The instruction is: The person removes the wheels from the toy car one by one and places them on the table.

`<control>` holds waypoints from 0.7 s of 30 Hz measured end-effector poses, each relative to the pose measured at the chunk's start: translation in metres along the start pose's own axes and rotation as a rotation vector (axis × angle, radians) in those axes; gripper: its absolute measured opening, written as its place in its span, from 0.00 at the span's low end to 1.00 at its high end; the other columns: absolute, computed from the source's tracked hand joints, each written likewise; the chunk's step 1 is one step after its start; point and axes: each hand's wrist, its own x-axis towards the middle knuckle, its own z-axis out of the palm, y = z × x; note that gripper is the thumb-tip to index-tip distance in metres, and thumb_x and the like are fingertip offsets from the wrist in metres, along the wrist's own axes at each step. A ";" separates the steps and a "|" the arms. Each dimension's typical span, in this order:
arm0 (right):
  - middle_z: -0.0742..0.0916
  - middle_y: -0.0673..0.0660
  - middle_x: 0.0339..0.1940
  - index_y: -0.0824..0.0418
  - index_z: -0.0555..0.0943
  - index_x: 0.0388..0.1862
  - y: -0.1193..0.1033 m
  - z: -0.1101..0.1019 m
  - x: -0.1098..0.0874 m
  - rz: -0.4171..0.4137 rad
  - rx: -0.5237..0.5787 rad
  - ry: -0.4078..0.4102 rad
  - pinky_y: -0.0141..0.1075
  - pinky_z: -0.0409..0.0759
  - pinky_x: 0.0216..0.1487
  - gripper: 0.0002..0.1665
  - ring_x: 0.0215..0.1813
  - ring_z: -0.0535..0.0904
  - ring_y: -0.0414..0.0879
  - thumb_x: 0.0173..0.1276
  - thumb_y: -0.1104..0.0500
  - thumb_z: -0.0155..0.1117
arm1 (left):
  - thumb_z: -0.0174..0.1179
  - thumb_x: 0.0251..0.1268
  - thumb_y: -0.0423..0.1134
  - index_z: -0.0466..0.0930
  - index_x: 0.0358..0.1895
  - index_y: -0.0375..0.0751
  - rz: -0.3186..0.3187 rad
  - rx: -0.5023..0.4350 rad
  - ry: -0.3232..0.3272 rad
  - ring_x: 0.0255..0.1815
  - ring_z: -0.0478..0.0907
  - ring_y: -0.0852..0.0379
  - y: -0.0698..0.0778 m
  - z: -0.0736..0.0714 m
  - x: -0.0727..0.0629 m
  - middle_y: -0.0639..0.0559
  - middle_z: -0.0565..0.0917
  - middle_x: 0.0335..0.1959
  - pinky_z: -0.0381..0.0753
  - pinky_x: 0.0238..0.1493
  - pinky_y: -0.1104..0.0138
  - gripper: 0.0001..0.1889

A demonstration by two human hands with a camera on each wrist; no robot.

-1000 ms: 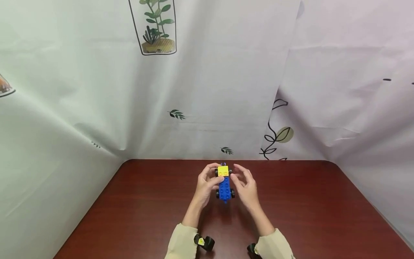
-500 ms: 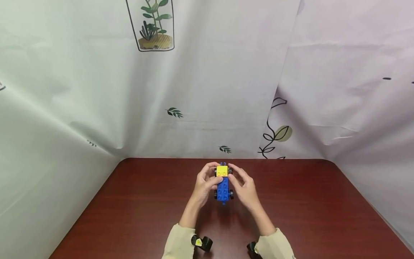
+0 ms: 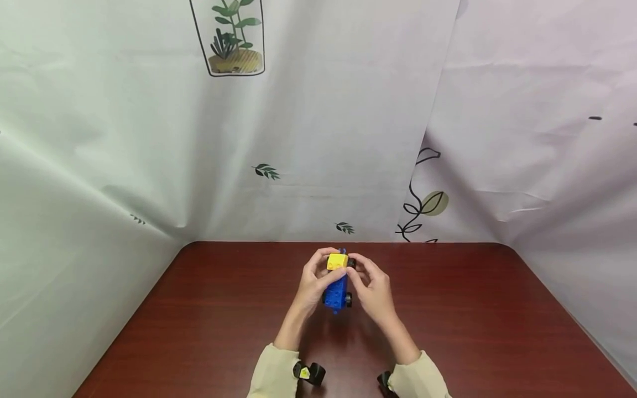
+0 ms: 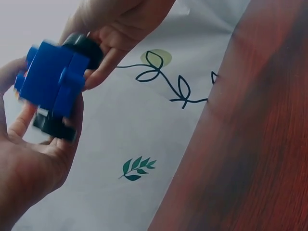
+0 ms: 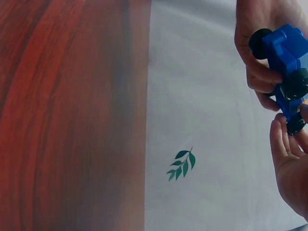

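A toy car with a blue studded base (image 3: pixel 335 296) and black wheels is held up above the table in the head view. A yellow block (image 3: pixel 337 261) sits on its far end. My left hand (image 3: pixel 311 287) grips the car from the left, thumb across the top. At the far right wheel (image 3: pixel 351 262), my right hand (image 3: pixel 376 293) pinches with thumb and fingers. The left wrist view shows the blue end of the toy car (image 4: pixel 45 72), slightly blurred. In the right wrist view the car's underside (image 5: pixel 285 60) shows, and fingers hide part of it.
Beneath the hands is a dark red-brown wooden table (image 3: pixel 224 309). A pale cloth (image 3: pixel 323 138) with printed plants hangs behind it and along both sides. Each wrist wears a black strapped camera, such as the left wrist camera (image 3: pixel 316 374).
The right fingers have closed in from beside the car onto its far right wheel. The car has shifted slightly left and tilted, and the left thumb reaches farther across it.
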 end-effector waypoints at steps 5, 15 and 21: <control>0.88 0.62 0.42 0.66 0.81 0.52 0.000 -0.002 0.000 -0.020 -0.035 0.039 0.38 0.86 0.44 0.16 0.40 0.85 0.49 0.65 0.65 0.65 | 0.63 0.62 0.30 0.70 0.58 0.28 0.001 0.037 0.037 0.37 0.79 0.63 -0.001 0.008 0.003 0.53 0.79 0.45 0.81 0.40 0.72 0.22; 0.88 0.64 0.38 0.70 0.80 0.47 0.002 0.008 -0.004 0.017 -0.012 0.053 0.38 0.86 0.41 0.14 0.36 0.87 0.53 0.61 0.70 0.67 | 0.61 0.65 0.32 0.72 0.55 0.34 -0.021 0.135 0.116 0.38 0.78 0.61 -0.006 0.007 -0.004 0.41 0.78 0.48 0.81 0.41 0.72 0.17; 0.89 0.62 0.37 0.67 0.81 0.47 0.006 0.004 -0.006 -0.029 -0.018 0.093 0.35 0.86 0.39 0.13 0.34 0.88 0.52 0.62 0.67 0.67 | 0.60 0.65 0.32 0.72 0.55 0.33 -0.009 0.140 0.089 0.38 0.78 0.61 -0.010 0.011 -0.001 0.32 0.76 0.50 0.81 0.41 0.73 0.17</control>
